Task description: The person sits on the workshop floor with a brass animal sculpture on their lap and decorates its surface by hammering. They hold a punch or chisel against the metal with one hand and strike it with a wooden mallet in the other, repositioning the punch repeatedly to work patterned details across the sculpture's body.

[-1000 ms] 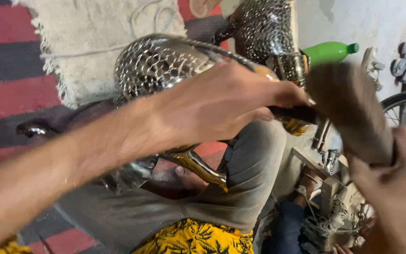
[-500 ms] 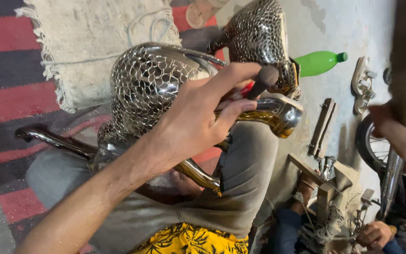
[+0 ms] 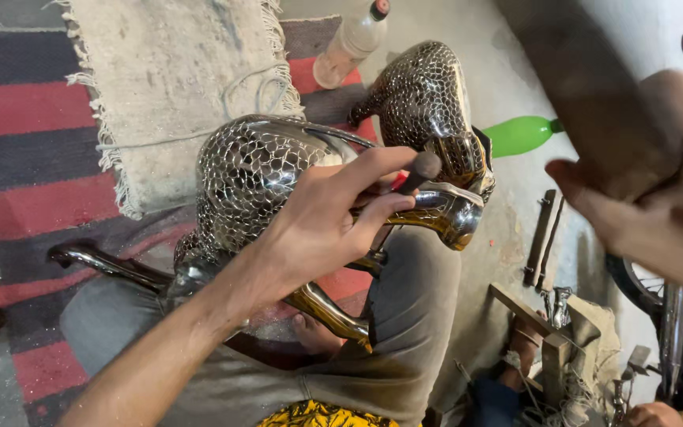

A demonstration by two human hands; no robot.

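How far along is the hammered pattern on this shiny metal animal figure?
Done: the scale-like pattern covers the figure's body and the second figure behind. In hand: the left hand sets a dark punch near the neck, while the right hand holds a wooden mallet raised. Left: the head and legs look smooth and unpatterned.

— What lies on the floor up top?

— A fringed beige mat (image 3: 175,87) over a red and dark striped rug (image 3: 17,150), with a thin cord looped across the mat. A clear plastic bottle (image 3: 351,43) lies just beside the mat's corner.

— And to the right?

— A green plastic bottle (image 3: 519,134) lies on the pale floor. Below it stand a small wooden block (image 3: 551,340) and some metal tools (image 3: 539,237).
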